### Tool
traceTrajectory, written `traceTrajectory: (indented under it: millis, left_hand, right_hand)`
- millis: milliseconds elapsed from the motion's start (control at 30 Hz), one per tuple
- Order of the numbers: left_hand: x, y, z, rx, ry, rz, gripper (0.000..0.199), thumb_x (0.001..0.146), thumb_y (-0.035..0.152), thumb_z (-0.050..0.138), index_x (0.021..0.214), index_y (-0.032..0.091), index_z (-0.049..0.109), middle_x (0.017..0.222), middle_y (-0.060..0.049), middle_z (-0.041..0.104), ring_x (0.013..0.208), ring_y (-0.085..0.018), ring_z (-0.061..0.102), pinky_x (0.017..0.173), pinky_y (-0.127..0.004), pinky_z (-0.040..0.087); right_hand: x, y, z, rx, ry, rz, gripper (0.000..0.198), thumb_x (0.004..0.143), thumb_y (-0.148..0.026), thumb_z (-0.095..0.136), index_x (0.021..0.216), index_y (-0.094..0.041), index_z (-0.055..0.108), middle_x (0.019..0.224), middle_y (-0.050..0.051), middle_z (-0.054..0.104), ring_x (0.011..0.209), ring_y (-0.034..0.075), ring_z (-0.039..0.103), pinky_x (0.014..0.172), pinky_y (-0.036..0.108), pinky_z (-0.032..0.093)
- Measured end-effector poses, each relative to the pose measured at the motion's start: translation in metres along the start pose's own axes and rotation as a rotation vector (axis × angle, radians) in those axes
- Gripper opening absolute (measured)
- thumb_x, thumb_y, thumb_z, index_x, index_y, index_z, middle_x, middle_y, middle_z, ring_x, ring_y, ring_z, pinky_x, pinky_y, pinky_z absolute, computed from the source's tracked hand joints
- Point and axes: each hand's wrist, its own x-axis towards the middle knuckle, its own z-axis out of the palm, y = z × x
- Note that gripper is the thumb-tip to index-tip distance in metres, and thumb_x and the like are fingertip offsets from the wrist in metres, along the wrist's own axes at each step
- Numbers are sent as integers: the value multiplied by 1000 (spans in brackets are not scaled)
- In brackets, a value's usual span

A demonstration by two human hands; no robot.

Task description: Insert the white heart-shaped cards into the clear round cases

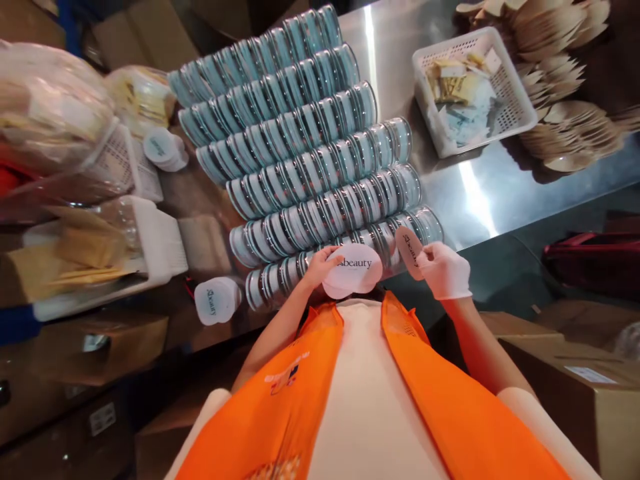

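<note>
Stretching from near left to far right, a smooth steel table [393, 40], likely slick enough to let round things roll if nudged. Across its middle, 6 slanting rows of round containers [320, 157], stood on edge and packed tight; liable to spread or topple in sequence if bumped by a forearm, above all in the nearest row. Clear and glossy at the rims, pale within, ribbed like coils side by side. At far right, a rigid white perforated basket [525, 127] with crumpled packets [455, 83] inside, and just beside it, thin tan spoon-like pieces [570, 133], nested and apparently wooden. At near centre, the left hand [320, 268], bare, gripping a stack of pale cards [353, 275] by the left edge; apt to fan out or spill, being overlapped unevenly and held on 1 side only. Smooth, flat and rounded, with dark "beauty" lettering on top. At near left, another card stack [215, 301], similarly rounded. Right of centre, the right hand [447, 272], in a soft white glove, fingers pinched narrow on 1 single oval card [409, 250], tilted beside the nearest row; perhaps easily bent or dropped, given such thin stock and covered fingertips. Cannot tell how firm either hold is.
</note>
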Motion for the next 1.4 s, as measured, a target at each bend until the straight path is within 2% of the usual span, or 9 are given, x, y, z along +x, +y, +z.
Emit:
traceTrajectory:
  millis: [333, 533, 733, 900, 1000, 1100, 1200, 1300, 1400]
  left_hand:
    - [21, -12, -16, 17, 58, 62, 50, 71, 48, 82, 107, 14, 75, 98, -7, 76, 80, -18, 65, 73, -28, 52]
    - [22, -15, -17, 84, 56, 82, 48, 71, 49, 82, 104, 15, 76, 96, -6, 77, 80, -18, 65, 72, -27, 52]
    - [23, -21, -16, 101, 61, 95, 49, 73, 49, 81, 108, 15, 75, 104, -8, 77, 90, -21, 68, 82, -30, 54]
    - [24, -19, -17, 109, 70, 85, 47, 72, 49, 81, 105, 15, 76, 101, -7, 77, 90, -21, 68, 81, -30, 53]
    - [25, -13, -17, 106, 25, 53, 48, 70, 53, 82, 98, 15, 76, 94, -6, 76, 82, -19, 66, 75, -29, 52]
    - [24, -7, -14, 137, -82, 46, 46, 69, 54, 82, 91, 15, 76, 87, -5, 74, 77, -18, 64, 71, -28, 49]
    - [22, -2, -13, 167, -151, 65, 46, 70, 55, 81, 91, 14, 75, 86, -5, 74, 78, -18, 64, 72, -28, 50]
    - [15, 2, -19, 186, -213, 78, 50, 75, 57, 78, 100, 14, 76, 94, -7, 75, 86, -21, 67, 79, -30, 52]
    - [5, 2, -29, 201, -300, 78, 54, 78, 51, 77, 119, 17, 73, 113, -8, 75, 101, -23, 68, 90, -32, 53]
  right_hand:
    - [10, -19, -4, -141, -106, 8, 20, 87, -30, 57, 86, -18, 73, 82, 8, 75, 72, 20, 63, 62, 28, 31]
    - [15, -10, 71, -42, -221, 24, 24, 93, -29, 53, 98, -19, 75, 98, 10, 78, 86, 21, 68, 71, 27, 42]
    - [-7, 4, 138, 301, -145, 165, 37, 97, -28, 41, 107, -16, 74, 101, 10, 78, 91, 20, 70, 83, 26, 50]
    - [-6, 11, 111, 282, -415, 129, 35, 98, -32, 46, 100, -16, 76, 87, 8, 78, 83, 21, 70, 76, 28, 50]
    - [-9, -13, 80, 35, -287, 130, 35, 100, -36, 48, 104, -19, 78, 97, 12, 78, 87, 23, 70, 79, 29, 48]
    - [-8, -49, 63, 91, -235, -102, 35, 99, -36, 53, 124, -24, 73, 118, 10, 75, 104, 22, 68, 86, 28, 48]
    - [0, -70, 59, 132, -430, -256, 26, 91, -31, 64, 113, -28, 78, 111, 5, 78, 101, 21, 68, 84, 28, 49]
    - [5, -61, 50, 180, -463, -126, 17, 88, -30, 65, 94, -29, 81, 99, 0, 79, 93, 19, 70, 78, 27, 50]
    - [0, -39, 27, 229, -274, 10, 21, 87, -35, 63, 95, -25, 80, 94, 2, 79, 86, 20, 71, 76, 27, 50]
